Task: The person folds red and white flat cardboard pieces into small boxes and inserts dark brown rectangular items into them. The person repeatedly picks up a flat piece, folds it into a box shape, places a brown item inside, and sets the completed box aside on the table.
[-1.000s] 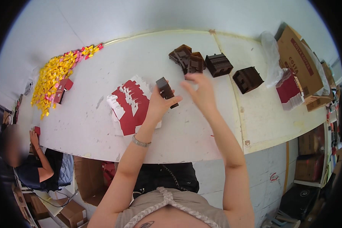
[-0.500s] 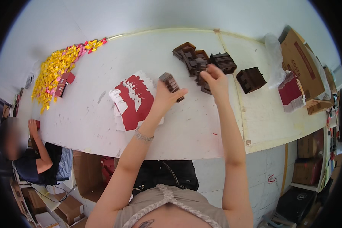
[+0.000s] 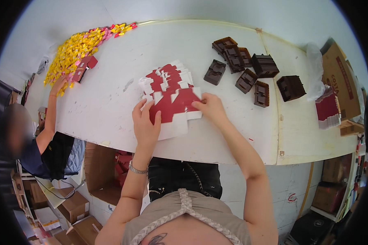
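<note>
A flat, unfolded red-and-white carton blank point(image 3: 173, 109) lies on top of a fanned stack of similar blanks point(image 3: 165, 77) on the table in front of me. My right hand point(image 3: 212, 107) pinches its right edge between thumb and fingers. At its left edge rests my left hand point(image 3: 146, 122), thumb and fingers apart, touching the blank. Beyond my right hand, several dark brown plastic trays are spread out; a loose tray point(image 3: 214, 72) sits nearest the blanks. Farther right stand a nested tray stack point(image 3: 265, 65) and another tray stack point(image 3: 290, 87).
A heap of yellow and pink wrapped pieces point(image 3: 75, 51) covers the far left, with a red box point(image 3: 85, 69) beside it. A co-worker's arm point(image 3: 49, 118) reaches there. At right are a cardboard carton point(image 3: 341, 81), a plastic bag point(image 3: 315, 77) and stacked red blanks point(image 3: 328, 109).
The brown tray my left hand held now lies on the table, and the trays are spread apart. Both hands have moved to the carton blank. The co-worker's hand has reached to the heap.
</note>
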The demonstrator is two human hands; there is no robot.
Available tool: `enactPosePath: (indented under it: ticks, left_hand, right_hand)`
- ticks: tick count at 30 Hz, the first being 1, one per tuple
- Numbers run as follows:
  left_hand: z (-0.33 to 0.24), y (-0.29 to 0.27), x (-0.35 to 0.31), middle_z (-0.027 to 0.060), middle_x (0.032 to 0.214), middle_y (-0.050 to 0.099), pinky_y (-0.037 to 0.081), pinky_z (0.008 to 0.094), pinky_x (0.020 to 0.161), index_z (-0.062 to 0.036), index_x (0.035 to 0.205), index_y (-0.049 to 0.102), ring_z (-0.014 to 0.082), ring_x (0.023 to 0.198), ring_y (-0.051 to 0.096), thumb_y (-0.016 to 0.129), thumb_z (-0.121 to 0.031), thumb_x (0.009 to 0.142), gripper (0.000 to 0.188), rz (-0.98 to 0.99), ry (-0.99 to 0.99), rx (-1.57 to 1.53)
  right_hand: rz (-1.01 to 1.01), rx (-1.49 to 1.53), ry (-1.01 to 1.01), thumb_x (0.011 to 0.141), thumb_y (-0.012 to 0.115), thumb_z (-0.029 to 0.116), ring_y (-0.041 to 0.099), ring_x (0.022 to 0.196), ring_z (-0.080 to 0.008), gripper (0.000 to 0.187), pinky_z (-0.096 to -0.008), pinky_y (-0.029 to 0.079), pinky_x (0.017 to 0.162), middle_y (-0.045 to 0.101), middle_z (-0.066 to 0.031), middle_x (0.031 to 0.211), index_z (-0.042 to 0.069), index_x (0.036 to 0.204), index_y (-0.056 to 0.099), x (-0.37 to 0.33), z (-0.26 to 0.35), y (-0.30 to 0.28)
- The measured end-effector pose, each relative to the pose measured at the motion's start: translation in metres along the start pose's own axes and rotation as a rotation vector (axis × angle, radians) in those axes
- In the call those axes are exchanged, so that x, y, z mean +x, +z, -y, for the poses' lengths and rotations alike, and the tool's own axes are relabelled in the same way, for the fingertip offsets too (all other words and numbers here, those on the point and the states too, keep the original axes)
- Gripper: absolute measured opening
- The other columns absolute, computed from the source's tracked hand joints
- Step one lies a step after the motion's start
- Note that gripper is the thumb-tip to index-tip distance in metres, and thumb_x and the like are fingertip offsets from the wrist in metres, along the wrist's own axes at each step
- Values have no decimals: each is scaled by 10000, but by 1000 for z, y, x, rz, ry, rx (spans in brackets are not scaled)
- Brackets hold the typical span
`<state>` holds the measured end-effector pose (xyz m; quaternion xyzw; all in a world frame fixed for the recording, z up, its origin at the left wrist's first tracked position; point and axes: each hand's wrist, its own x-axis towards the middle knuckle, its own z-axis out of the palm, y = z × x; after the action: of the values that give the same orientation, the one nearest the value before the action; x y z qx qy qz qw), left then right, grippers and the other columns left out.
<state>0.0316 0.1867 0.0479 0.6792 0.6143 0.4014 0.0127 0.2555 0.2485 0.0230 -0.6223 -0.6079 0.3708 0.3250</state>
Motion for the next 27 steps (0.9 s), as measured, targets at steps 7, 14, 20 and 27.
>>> enactPosePath:
  ticks: [7, 14, 20, 27]
  left_hand:
    - [-23, -11, -6, 215, 1347, 411, 405, 385, 1007, 1, 1426, 216, 250, 1258, 415, 669, -181, 868, 742, 12, -236, -681]
    - [-37, -55, -28, 125, 1111, 600, 513, 252, 752, -5, 1297, 386, 140, 951, 599, 643, 11, 796, 564, 331, -503, -876]
    - [-35, -70, -78, 72, 1187, 487, 292, 334, 1064, 6, 1454, 274, 193, 1196, 446, 444, -361, 867, 713, 513, -540, -1376]
    - [-36, -83, -141, 34, 1059, 563, 431, 272, 915, 5, 1365, 428, 148, 1009, 545, 626, -187, 826, 605, 415, -890, -1729]
  right_hand:
    - [8, 164, -176, 853, 651, 177, 542, 572, -230, 221, -324, 435, 560, 590, -133, 638, -14, 748, 618, -83, 63, -23]
    - [289, 415, -268, 830, 659, 36, 616, 820, -141, 304, -288, 499, 746, 667, -98, 929, -4, 1128, 619, -153, 76, -22]
    - [390, 653, -12, 769, 745, 87, 544, 1032, -127, 664, -306, 463, 879, 547, -49, 1161, 43, 1326, 385, -171, 50, 5]
    - [472, 1088, 138, 771, 717, 52, 504, 1086, -145, 455, -295, 406, 943, 512, -73, 1200, 30, 1173, 504, -219, 10, 28]
